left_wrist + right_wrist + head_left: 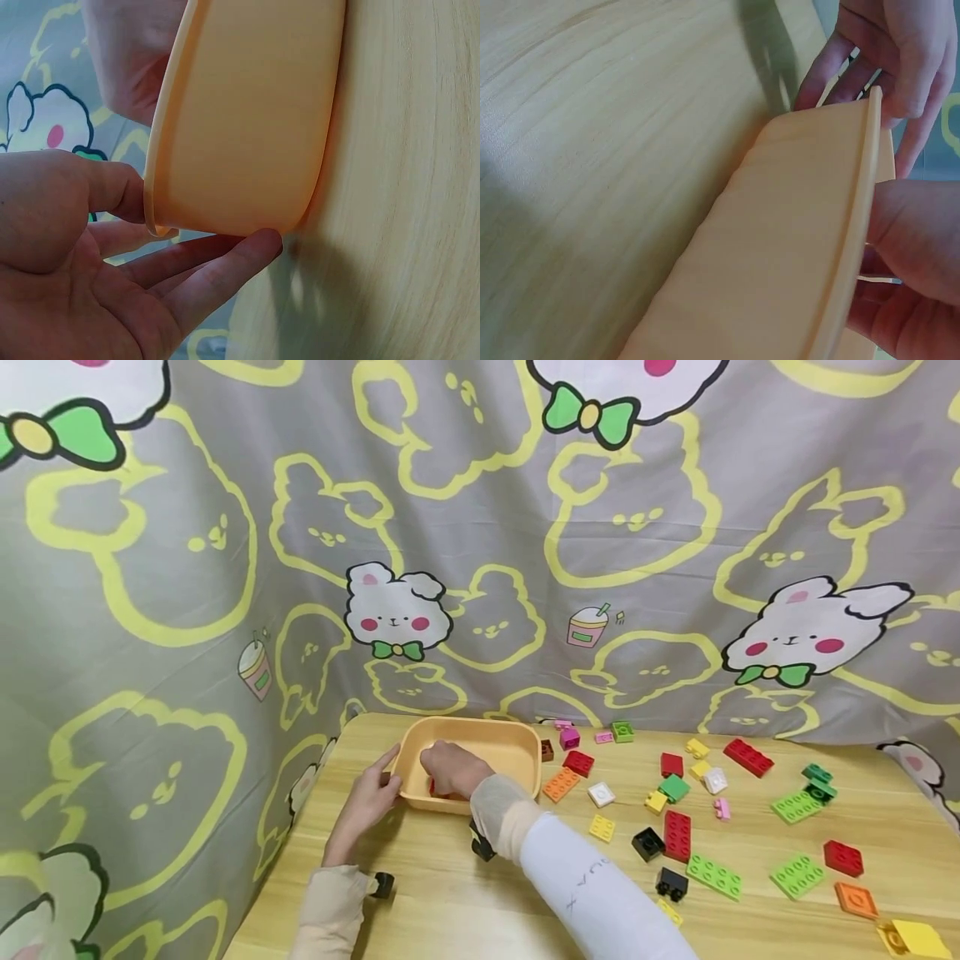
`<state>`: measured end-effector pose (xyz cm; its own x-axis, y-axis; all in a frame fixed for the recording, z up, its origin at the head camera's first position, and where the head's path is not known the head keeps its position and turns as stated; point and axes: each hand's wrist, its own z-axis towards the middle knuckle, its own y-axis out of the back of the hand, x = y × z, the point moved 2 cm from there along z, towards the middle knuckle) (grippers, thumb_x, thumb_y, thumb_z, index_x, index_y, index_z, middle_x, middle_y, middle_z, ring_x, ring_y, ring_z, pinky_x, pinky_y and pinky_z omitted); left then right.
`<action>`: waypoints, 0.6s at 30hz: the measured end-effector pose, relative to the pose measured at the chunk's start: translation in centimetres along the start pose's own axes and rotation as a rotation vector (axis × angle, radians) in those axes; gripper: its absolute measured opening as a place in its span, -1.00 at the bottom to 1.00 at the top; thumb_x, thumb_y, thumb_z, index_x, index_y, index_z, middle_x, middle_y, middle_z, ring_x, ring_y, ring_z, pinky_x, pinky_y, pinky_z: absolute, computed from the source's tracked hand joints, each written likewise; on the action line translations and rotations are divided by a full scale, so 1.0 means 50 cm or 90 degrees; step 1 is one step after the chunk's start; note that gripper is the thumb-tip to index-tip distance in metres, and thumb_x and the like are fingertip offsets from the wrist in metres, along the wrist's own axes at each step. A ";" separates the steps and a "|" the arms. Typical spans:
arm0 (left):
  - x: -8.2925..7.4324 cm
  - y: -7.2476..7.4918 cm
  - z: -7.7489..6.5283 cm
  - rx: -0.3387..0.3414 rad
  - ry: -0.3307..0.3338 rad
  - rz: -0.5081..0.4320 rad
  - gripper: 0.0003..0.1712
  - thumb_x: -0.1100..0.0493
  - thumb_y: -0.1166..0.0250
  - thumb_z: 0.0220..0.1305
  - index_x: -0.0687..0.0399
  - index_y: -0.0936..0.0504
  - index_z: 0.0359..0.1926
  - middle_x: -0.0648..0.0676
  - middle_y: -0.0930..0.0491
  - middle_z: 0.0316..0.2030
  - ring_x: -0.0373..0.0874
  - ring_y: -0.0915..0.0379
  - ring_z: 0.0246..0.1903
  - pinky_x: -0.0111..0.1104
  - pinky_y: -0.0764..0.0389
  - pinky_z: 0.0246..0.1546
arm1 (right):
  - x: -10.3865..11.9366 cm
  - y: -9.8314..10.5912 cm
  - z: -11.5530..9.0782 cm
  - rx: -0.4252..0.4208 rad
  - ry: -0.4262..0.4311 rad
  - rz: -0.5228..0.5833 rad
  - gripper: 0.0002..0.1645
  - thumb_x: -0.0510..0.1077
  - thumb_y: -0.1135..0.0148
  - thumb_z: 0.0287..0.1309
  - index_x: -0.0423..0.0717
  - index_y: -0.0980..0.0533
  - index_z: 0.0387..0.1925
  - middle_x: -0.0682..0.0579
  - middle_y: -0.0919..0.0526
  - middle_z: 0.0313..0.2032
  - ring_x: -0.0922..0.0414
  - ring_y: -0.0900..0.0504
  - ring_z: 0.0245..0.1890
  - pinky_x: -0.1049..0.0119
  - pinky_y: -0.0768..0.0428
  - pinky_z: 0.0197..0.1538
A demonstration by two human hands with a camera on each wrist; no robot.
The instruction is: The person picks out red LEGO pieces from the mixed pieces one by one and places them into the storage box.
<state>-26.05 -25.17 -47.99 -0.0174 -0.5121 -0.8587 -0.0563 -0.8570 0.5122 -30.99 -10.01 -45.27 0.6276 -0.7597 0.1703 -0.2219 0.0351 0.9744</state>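
- Peach plastic bin (517, 752): landmark; sits on the wood-grain table (431, 885), long side facing the person.
- L hand (372, 793): at bin's left end; thumb hooked over the rim, other fingers spread vs. the outer wall, one down nr the base. Part-closed pinch, has hold of the bin.
- R hand (456, 768): inside bin's left half, reaching in over the front wall, fingers curled down. Can't tell how tightly closed, or if it has hold of anything; knuckles block the view.
- Red brick (437, 790): in bin nr front wall, under R hand, mostly hidden; contact unclear.
- Step in hand, as I judge it: handling the red brick in the bin. Best to brace the rim w/ L hand so bin doesn't skid; light squeeze, wall prob. flexes.
- R hand should lift well clear of bin's front rim; black wrist camera (482, 843) sits just outside that wall & could bump it.
- Right of bin: brown brick (547, 750) just beside it, orange 2x4 brick (560, 785) nr. Shoving bin that way could hit both.
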 end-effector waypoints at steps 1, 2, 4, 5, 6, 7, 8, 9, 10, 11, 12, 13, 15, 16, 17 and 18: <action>0.000 -0.001 -0.001 -0.001 0.002 -0.006 -0.31 0.40 0.02 0.37 0.21 -0.14 0.51 0.42 -0.66 -0.16 0.01 -0.62 -0.34 -0.14 -0.71 -0.28 | 0.000 0.000 -0.002 0.002 0.001 0.002 -0.65 -0.29 -0.40 -0.09 -0.02 -0.34 -0.64 0.13 -0.33 -0.63 0.20 -0.27 -0.59 0.39 -0.29 -0.54; 0.000 -0.002 -0.001 -0.003 0.000 -0.004 -0.31 0.40 0.01 0.37 0.21 -0.15 0.51 0.42 -0.66 -0.15 0.01 -0.62 -0.33 -0.14 -0.71 -0.29 | 0.000 0.001 -0.004 0.003 0.003 0.007 -0.65 -0.30 -0.38 -0.06 -0.02 -0.34 -0.63 0.13 -0.30 -0.63 0.20 -0.25 -0.59 0.38 -0.27 -0.53; -0.002 -0.004 0.000 -0.007 -0.006 0.002 -0.31 0.40 0.00 0.36 0.21 -0.16 0.50 0.38 -0.68 -0.21 0.03 -0.61 -0.37 -0.21 -0.70 -0.34 | -0.007 0.003 -0.011 -0.007 0.010 0.031 -0.72 -0.25 -0.38 -0.01 -0.03 -0.40 -0.59 0.14 -0.34 -0.62 0.21 -0.29 -0.59 0.39 -0.31 -0.52; -0.003 -0.006 0.001 -0.008 -0.009 0.006 -0.31 0.40 0.00 0.36 0.21 -0.17 0.50 0.36 -0.69 -0.24 0.03 -0.61 -0.39 -0.25 -0.69 -0.37 | -0.012 0.007 -0.017 -0.020 0.017 0.036 -0.75 -0.22 -0.38 0.00 -0.04 -0.43 -0.58 0.13 -0.36 -0.61 0.20 -0.31 -0.58 0.38 -0.33 -0.50; -0.005 -0.008 0.002 -0.007 -0.014 0.012 -0.32 0.40 -0.01 0.36 0.22 -0.17 0.50 0.34 -0.69 -0.27 0.05 -0.61 -0.40 -0.30 -0.66 -0.41 | -0.017 0.010 -0.024 -0.033 0.023 0.044 -0.81 -0.20 -0.38 0.04 -0.06 -0.49 -0.53 0.12 -0.42 -0.60 0.19 -0.36 -0.56 0.37 -0.38 -0.47; -0.006 -0.010 0.004 -0.004 -0.018 0.017 -0.32 0.40 -0.01 0.36 0.23 -0.17 0.49 0.34 -0.69 -0.29 0.05 -0.61 -0.41 -0.34 -0.64 -0.44 | -0.024 0.015 -0.034 -0.047 0.029 0.055 -0.88 -0.17 -0.37 0.07 -0.09 -0.57 -0.45 0.11 -0.52 -0.54 0.19 -0.44 -0.52 0.38 -0.46 -0.42; -0.008 -0.012 0.005 -0.002 -0.019 0.019 -0.32 0.39 -0.01 0.36 0.23 -0.17 0.50 0.32 -0.69 -0.30 0.06 -0.61 -0.41 -0.37 -0.61 -0.46 | -0.029 0.021 -0.044 -0.062 0.035 0.064 -0.86 -0.14 -0.36 0.11 -0.13 -0.62 -0.34 0.07 -0.62 -0.44 0.18 -0.53 -0.44 0.37 -0.54 -0.33; -0.009 -0.014 0.006 0.000 -0.019 0.019 -0.32 0.39 -0.01 0.37 0.23 -0.17 0.50 0.32 -0.70 -0.30 0.06 -0.61 -0.40 -0.37 -0.62 -0.45 | -0.034 0.028 -0.056 -0.079 0.043 0.070 -0.78 -0.12 -0.35 0.13 -0.17 -0.66 -0.23 0.03 -0.70 -0.33 0.16 -0.61 -0.34 0.35 -0.60 -0.23; -0.009 -0.015 0.006 -0.001 -0.017 0.019 -0.32 0.38 -0.01 0.37 0.23 -0.16 0.50 0.32 -0.70 -0.29 0.06 -0.62 -0.39 -0.35 -0.64 -0.44 | -0.036 0.037 -0.069 -0.093 0.051 0.071 -0.73 -0.12 -0.33 0.16 -0.20 -0.67 -0.15 -0.01 -0.72 -0.24 0.14 -0.63 -0.26 0.34 -0.62 -0.15; -0.009 -0.014 0.005 -0.001 -0.015 0.020 -0.32 0.38 -0.01 0.38 0.23 -0.16 0.50 0.33 -0.70 -0.28 0.05 -0.62 -0.39 -0.35 -0.64 -0.44 | -0.037 0.047 -0.082 -0.106 0.056 0.072 -0.65 -0.11 -0.32 0.19 -0.23 -0.65 -0.04 -0.04 -0.71 -0.13 0.11 -0.64 -0.16 0.31 -0.63 -0.07; -0.009 -0.013 0.003 -0.002 -0.014 0.020 -0.32 0.38 0.00 0.38 0.23 -0.15 0.50 0.33 -0.69 -0.29 0.06 -0.61 -0.39 -0.36 -0.63 -0.44 | -0.036 0.057 -0.097 -0.117 0.063 0.081 -0.58 -0.11 -0.31 0.21 -0.26 -0.63 0.04 -0.08 -0.69 -0.04 0.09 -0.64 -0.08 0.27 -0.63 0.00; -0.008 -0.011 0.002 -0.004 -0.013 0.019 -0.32 0.39 0.00 0.38 0.24 -0.15 0.50 0.34 -0.69 -0.28 0.06 -0.61 -0.39 -0.34 -0.64 -0.43 | -0.035 0.067 -0.112 -0.130 0.069 0.086 -0.55 -0.11 -0.30 0.22 -0.26 -0.60 0.09 -0.09 -0.67 0.02 0.07 -0.63 -0.02 0.26 -0.62 0.04; -0.007 -0.007 -0.001 -0.011 -0.015 0.023 -0.32 0.40 0.01 0.37 0.25 -0.15 0.50 0.34 -0.68 -0.30 0.04 -0.60 -0.40 -0.34 -0.65 -0.43 | -0.033 0.087 -0.144 -0.155 0.081 0.089 -0.55 -0.12 -0.29 0.23 -0.25 -0.60 0.10 -0.10 -0.66 0.01 0.07 -0.63 -0.04 0.25 -0.62 0.04; -0.007 -0.006 -0.003 -0.014 -0.014 0.026 -0.32 0.40 0.01 0.37 0.25 -0.15 0.50 0.33 -0.68 -0.32 0.05 -0.59 -0.42 -0.35 -0.64 -0.45 | -0.033 0.096 -0.162 -0.166 0.082 0.095 -0.55 -0.12 -0.28 0.23 -0.25 -0.60 0.10 -0.11 -0.66 0.01 0.08 -0.62 -0.06 0.24 -0.63 0.03; -0.006 -0.004 -0.004 -0.014 -0.014 0.029 -0.31 0.40 0.01 0.36 0.25 -0.14 0.50 0.32 -0.67 -0.35 0.05 -0.58 -0.44 -0.36 -0.63 -0.46 | -0.034 0.103 -0.180 -0.178 0.084 0.098 -0.55 -0.12 -0.29 0.23 -0.24 -0.59 0.10 -0.11 -0.65 0.00 0.08 -0.63 -0.08 0.24 -0.63 0.02; -0.004 -0.003 -0.005 -0.014 -0.012 0.030 -0.31 0.40 0.01 0.36 0.24 -0.14 0.50 0.32 -0.65 -0.39 0.06 -0.56 -0.46 -0.37 -0.61 -0.47 | -0.035 0.109 -0.198 -0.190 0.083 0.103 -0.55 -0.13 -0.28 0.22 -0.24 -0.59 0.11 -0.11 -0.65 0.01 0.08 -0.63 -0.08 0.23 -0.63 0.02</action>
<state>-25.79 -24.95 -47.88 -0.0382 -0.5507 -0.8338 -0.0334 -0.8333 0.5519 -25.91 -2.05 -38.83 0.6964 -0.6399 0.3248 -0.1114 0.3507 0.9298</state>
